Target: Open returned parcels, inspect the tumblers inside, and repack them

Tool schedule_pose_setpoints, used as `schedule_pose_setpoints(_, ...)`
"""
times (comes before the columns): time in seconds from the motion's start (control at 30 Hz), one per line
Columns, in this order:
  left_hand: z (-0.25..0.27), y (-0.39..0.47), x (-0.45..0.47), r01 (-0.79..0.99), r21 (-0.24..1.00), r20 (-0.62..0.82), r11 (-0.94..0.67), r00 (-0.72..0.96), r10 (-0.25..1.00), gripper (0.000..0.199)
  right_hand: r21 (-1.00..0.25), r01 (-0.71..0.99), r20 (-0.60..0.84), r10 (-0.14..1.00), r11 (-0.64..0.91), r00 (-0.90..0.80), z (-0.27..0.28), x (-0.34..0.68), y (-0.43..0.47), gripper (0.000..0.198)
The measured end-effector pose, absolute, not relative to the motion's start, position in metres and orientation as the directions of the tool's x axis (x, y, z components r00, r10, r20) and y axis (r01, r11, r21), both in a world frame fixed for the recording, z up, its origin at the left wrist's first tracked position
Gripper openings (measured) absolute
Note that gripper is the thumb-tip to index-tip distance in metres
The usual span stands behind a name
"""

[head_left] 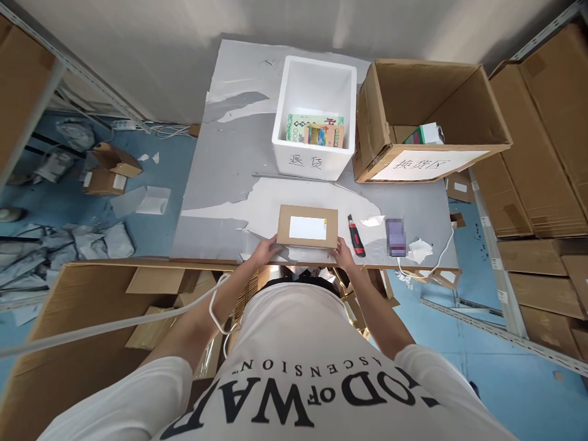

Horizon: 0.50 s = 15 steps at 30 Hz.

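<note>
A small brown cardboard box with a white label on its top is at the front edge of the worktable, between my hands. My left hand grips its lower left corner, fingers curled against the side. On the opposite side, my right hand closes on the lower right corner. The fingertips are partly hidden by the box. Just right of it lies a red and black utility knife. A phone with a purple screen rests farther right.
Behind the box stand a white foam bin holding colourful packets and a large open carton with a handwritten label. Paper scraps and a white cable lie at the table's right. Another big open carton is at lower left.
</note>
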<state>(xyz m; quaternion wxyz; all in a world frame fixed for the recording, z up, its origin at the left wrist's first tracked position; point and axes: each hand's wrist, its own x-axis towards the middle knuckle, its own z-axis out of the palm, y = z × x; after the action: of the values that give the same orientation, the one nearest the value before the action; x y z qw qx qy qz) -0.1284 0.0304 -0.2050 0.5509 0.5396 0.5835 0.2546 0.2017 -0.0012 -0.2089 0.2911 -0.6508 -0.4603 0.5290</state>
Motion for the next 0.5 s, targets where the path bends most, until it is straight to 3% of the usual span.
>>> schedule_pose_setpoints(0.2, -0.178, 0.036, -0.123, 0.435, 0.87, -0.315, 0.233, 0.127, 0.941, 0.059, -0.916, 0.176, -0.371, 0.929, -0.362, -0.02, -0.181, 0.204, 0.013, 0.041)
schedule_pose_setpoints(0.33, -0.15, 0.057, -0.113, 0.599, 0.767, -0.234, 0.229, -0.071, 0.97, 0.059, -0.848, 0.378, -0.342, 0.929, -0.371, 0.144, -0.156, 0.204, 0.032, 0.041)
schedule_pose_setpoints(0.5, -0.139, 0.08, -0.105, 0.689, 0.695, -0.216, 0.207, -0.074, 0.974, 0.063, -0.76, 0.51, -0.368, 0.913, -0.403, 0.174, -0.149, 0.201, 0.049, 0.041)
